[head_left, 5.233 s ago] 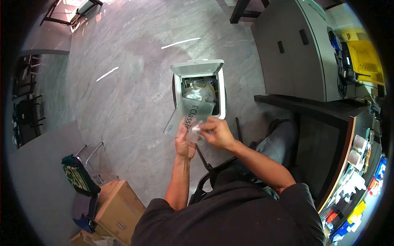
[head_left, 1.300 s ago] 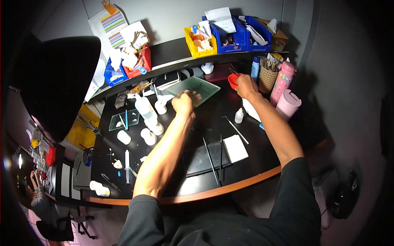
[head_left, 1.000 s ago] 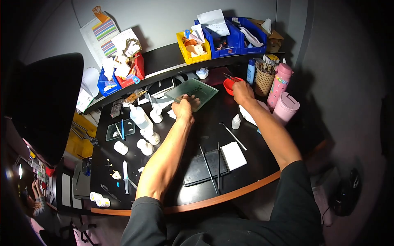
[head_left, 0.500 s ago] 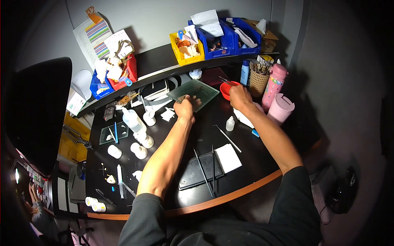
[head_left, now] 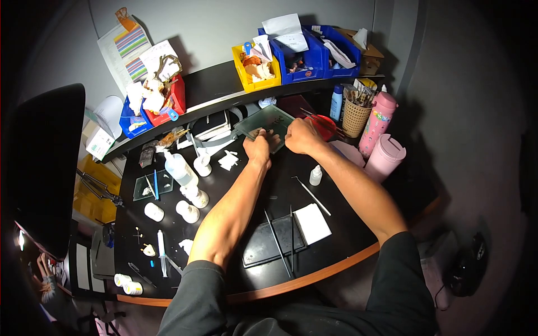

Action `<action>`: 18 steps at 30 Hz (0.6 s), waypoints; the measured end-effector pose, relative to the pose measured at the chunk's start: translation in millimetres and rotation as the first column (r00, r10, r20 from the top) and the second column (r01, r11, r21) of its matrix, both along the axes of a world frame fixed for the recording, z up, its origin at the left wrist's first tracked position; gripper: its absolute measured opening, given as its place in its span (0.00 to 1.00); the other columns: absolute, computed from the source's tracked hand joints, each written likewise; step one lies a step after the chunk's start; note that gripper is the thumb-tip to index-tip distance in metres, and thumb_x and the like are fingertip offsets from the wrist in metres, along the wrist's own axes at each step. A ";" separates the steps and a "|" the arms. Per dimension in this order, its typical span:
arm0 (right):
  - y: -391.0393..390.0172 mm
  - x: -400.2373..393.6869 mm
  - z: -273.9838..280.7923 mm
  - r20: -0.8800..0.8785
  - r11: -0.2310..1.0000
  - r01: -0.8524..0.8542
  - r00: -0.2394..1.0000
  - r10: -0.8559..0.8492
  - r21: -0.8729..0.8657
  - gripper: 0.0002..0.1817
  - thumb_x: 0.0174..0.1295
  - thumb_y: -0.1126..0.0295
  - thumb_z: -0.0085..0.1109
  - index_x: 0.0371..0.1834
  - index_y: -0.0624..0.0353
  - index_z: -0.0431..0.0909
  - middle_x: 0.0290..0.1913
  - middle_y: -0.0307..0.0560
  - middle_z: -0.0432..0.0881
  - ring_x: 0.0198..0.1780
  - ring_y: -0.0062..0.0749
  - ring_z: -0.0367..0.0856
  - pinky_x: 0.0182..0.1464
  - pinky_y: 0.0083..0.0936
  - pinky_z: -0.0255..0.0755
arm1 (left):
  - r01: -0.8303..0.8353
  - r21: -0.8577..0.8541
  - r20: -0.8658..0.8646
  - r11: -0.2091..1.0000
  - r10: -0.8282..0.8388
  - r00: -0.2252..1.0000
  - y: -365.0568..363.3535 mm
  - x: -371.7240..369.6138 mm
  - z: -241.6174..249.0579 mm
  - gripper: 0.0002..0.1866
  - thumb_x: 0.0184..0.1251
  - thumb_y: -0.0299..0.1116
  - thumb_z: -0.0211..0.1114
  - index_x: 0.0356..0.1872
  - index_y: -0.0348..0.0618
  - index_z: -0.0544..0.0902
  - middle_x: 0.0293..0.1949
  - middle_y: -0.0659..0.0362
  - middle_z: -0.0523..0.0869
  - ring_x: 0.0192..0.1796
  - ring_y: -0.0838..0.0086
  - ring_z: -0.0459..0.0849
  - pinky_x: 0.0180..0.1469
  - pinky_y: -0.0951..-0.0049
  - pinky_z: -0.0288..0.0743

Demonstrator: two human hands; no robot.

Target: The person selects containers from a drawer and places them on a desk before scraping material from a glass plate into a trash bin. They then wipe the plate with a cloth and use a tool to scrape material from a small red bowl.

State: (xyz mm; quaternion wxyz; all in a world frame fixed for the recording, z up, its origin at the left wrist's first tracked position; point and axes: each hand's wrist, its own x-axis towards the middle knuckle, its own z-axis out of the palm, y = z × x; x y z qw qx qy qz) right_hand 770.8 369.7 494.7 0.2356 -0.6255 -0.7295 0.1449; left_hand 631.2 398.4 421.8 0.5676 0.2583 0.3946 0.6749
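Note:
A tinted glass slab [head_left: 263,119] is held tilted above the back of the desk. My left hand [head_left: 258,148] grips its near left edge, with the thumb on top and fingers showing through the glass. My right hand [head_left: 303,137] is closed at the slab's right edge; its fingertips are hidden. Just behind it is a red bowl [head_left: 325,126], with thin dark tools [head_left: 314,117] lying across it. A small white dropper bottle [head_left: 315,176] stands in front of my right forearm.
A dark flat plate [head_left: 263,246] with two slim tools, a white pad [head_left: 314,224] and a probe [head_left: 314,196] lie near the front. White jars, a clear bottle [head_left: 180,168] and a syringe [head_left: 162,252] occupy the left. Pink tumblers [head_left: 385,154] stand at the right.
My right hand has left the red bowl and moved left to the slab's edge. The thin tools stay across the bowl. My left hand still holds the slab.

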 end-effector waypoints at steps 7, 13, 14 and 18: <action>22.3 -15.1 -21.5 -0.641 0.866 -0.008 0.676 -0.364 -0.500 0.22 0.68 0.66 0.51 0.60 0.68 0.77 0.56 0.59 0.82 0.52 0.48 0.87 0.53 0.43 0.85 | -0.062 0.028 0.027 0.998 0.061 0.998 5.2 12.0 1.5 0.06 0.77 0.24 0.57 0.48 0.32 0.78 0.42 0.46 0.87 0.36 0.60 0.90 0.40 0.62 0.89; 19.6 -34.6 -43.5 -0.852 0.872 -0.096 0.290 -0.436 -0.480 0.16 0.68 0.69 0.52 0.57 0.60 0.76 0.55 0.53 0.82 0.50 0.42 0.85 0.49 0.47 0.85 | -0.052 -0.024 -0.011 0.998 0.051 0.999 6.5 17.3 2.6 0.10 0.75 0.24 0.59 0.52 0.31 0.79 0.46 0.49 0.87 0.46 0.62 0.88 0.48 0.61 0.85; 16.2 -37.8 -39.3 -0.849 0.861 -0.068 0.224 -0.478 -0.503 0.15 0.69 0.69 0.54 0.56 0.60 0.76 0.53 0.52 0.82 0.50 0.43 0.85 0.51 0.47 0.83 | -0.048 -0.024 -0.037 0.999 0.048 0.998 8.0 17.5 2.2 0.10 0.75 0.24 0.59 0.52 0.31 0.80 0.46 0.49 0.87 0.45 0.63 0.88 0.48 0.62 0.84; 30.9 -48.3 -51.8 -0.837 0.839 0.012 -0.072 -0.542 -0.544 0.12 0.69 0.73 0.57 0.54 0.58 0.74 0.51 0.51 0.81 0.49 0.47 0.84 0.53 0.51 0.81 | -0.072 -0.024 -0.140 0.997 0.068 0.988 12.9 19.5 -2.3 0.11 0.76 0.28 0.63 0.52 0.33 0.81 0.46 0.51 0.88 0.45 0.65 0.87 0.47 0.64 0.82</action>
